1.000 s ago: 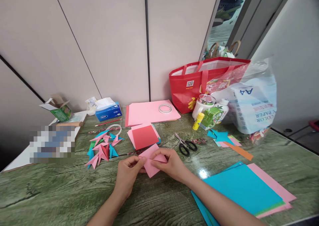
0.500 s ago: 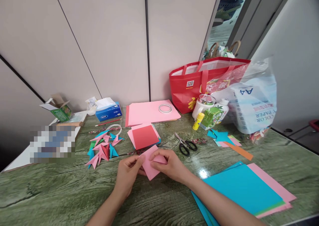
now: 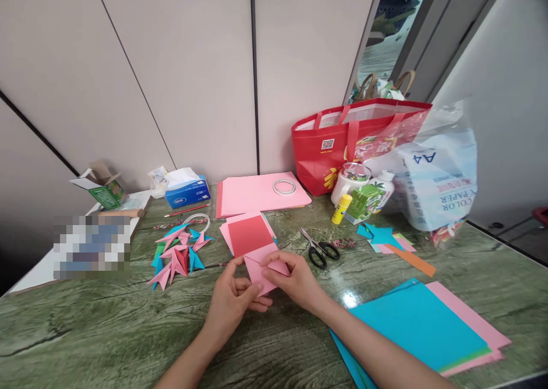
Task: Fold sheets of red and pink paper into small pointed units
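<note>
Between my hands is a small pink sheet of paper (image 3: 258, 271) with a fold line across it, raised above the table. My left hand (image 3: 235, 297) grips its lower left part, thumb on top and fingers beneath. On the right edge, my right hand (image 3: 293, 277) pinches the paper between thumb and fingers. Just behind it lies a stack of square paper (image 3: 249, 235), red on top and pink below. Folded pink, blue, green and red paper pieces (image 3: 178, 257) lie in a pile to the left. Black-handled scissors (image 3: 319, 249) rest to the right, blades pointing away.
Large blue and pink sheets (image 3: 415, 326) lie front right, under my right forearm. A glue stick (image 3: 341, 209), a red bag (image 3: 317, 155) and a plastic paper packet (image 3: 440, 177) stand back right. A tissue box (image 3: 187, 193) and pink sheets with a tape roll (image 3: 285, 187) are at the back.
The pink paper has turned between my hands, its upper corner now over the red square. My left hand has shifted right and lower on the paper, its fingers spreading underneath.
</note>
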`<control>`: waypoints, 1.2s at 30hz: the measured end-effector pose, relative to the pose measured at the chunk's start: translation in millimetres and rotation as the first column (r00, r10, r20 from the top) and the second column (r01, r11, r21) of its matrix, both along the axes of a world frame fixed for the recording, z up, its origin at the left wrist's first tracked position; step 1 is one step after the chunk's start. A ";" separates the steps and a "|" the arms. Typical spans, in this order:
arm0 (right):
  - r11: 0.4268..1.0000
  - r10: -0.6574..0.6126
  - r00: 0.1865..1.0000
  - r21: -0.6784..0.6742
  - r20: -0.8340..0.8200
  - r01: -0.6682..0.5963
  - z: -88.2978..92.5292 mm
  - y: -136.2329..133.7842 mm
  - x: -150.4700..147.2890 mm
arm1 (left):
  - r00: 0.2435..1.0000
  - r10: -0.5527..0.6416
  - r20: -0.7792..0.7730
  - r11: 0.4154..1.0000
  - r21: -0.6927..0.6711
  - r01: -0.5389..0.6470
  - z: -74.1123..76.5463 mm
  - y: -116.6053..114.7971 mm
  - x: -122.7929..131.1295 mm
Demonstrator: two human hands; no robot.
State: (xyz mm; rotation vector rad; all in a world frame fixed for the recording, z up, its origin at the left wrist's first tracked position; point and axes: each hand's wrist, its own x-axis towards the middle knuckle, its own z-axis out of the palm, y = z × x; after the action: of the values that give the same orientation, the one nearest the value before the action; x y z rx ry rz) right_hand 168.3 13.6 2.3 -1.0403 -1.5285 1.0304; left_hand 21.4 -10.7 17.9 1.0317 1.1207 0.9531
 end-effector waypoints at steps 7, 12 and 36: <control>0.998 -0.059 0.998 0.005 -0.018 0.060 -0.8 -1.1 -2.0 | 0.999 -0.006 0.041 1.000 0.021 0.005 -3.6 1.8 -1.6; 0.995 -0.100 0.994 0.001 -0.039 0.100 -1.2 -0.1 -0.4 | 0.995 -0.018 0.102 0.999 0.046 0.014 0.8 -0.4 0.8; 1.000 0.009 0.998 0.013 -0.054 -0.008 -6.0 0.8 -2.4 | 0.990 0.064 -0.123 0.967 0.254 -0.031 -13.5 3.8 -7.4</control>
State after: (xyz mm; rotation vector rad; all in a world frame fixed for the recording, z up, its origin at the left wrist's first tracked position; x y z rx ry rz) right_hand 165.9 14.4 -3.7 -0.9899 -1.4947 1.0448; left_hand 13.9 -6.9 4.5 1.2939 1.1558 1.0994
